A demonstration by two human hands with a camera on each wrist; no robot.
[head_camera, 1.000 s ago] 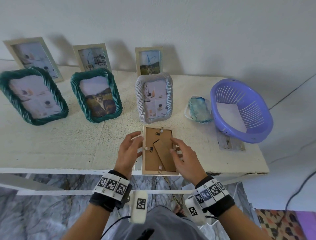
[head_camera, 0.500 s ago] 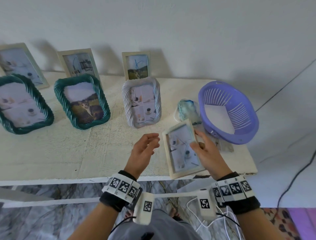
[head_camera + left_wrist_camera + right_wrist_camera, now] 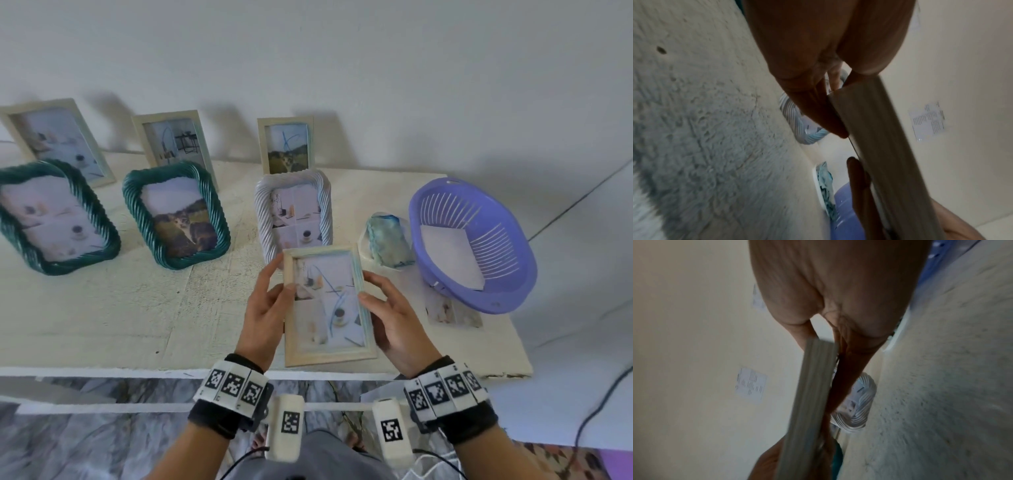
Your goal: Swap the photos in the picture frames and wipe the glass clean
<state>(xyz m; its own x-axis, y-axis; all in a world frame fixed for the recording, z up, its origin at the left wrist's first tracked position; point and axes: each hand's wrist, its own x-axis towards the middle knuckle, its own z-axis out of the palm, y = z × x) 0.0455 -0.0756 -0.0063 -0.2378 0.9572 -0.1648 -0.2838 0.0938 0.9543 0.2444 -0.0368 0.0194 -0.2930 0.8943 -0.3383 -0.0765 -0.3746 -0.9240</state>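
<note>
Both hands [image 3: 265, 315] [image 3: 397, 320] now grip frame [image 3: 327, 308].

Table [image 3: 102, 325] against wall. Back row leaning on wall: three flat frames, left [image 3: 56, 142], middle [image 3: 173, 144], right [image 3: 287, 145]. Before them, three rope-edged frames: far left [image 3: 51, 219], centre-left [image 3: 176, 214], centre [image 3: 294, 212]. Held frame [image 3: 325, 305] before centre one, above table's front edge, left hand [image 3: 265, 311] on its left side, right hand [image 3: 397, 322] on its right. Cloth [image 3: 388, 245] right of centre frame; basket [image 3: 479, 281] further right, paper sheet [image 3: 452, 257] in it. Loose photo [image 3: 452, 313] on table, partly under basket's front.
</note>
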